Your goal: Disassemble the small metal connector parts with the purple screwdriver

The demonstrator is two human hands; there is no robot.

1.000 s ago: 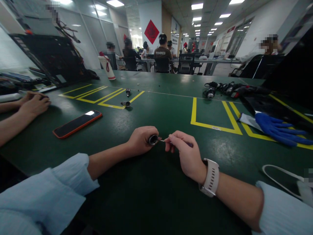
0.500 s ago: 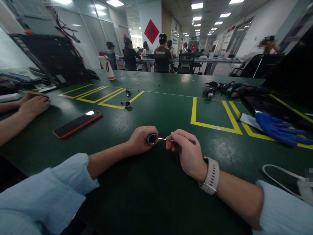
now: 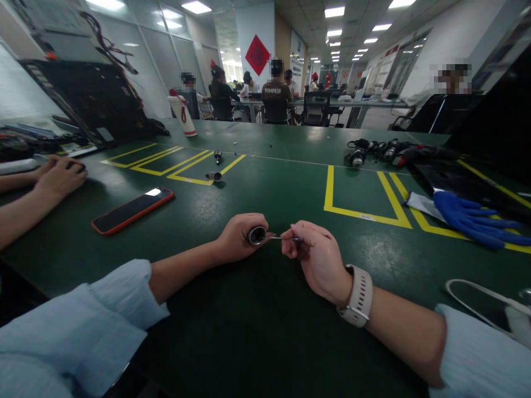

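Note:
My left hand (image 3: pixel 237 239) is closed round a small dark cylindrical part (image 3: pixel 256 235) with a shiny rim, its open end facing right. My right hand (image 3: pixel 318 260) pinches a thin metal tool (image 3: pixel 282 238), whose tip reaches into the cylinder's mouth. Both hands rest on the green table (image 3: pixel 265 182) near its front edge. A pale watch sits on my right wrist.
A phone in an orange case (image 3: pixel 133 209) lies to the left. Another person's hands (image 3: pixel 58 177) rest at far left. Two small metal parts (image 3: pixel 214 176) lie by yellow tape lines. Blue gloves (image 3: pixel 473 218), black tools (image 3: pixel 373 150) and a white bottle (image 3: pixel 181 114) stand further off.
My right hand has drawn back slightly to the right and turned, exposing more of the thin tool's shaft. The left hand has lifted the cylinder a little.

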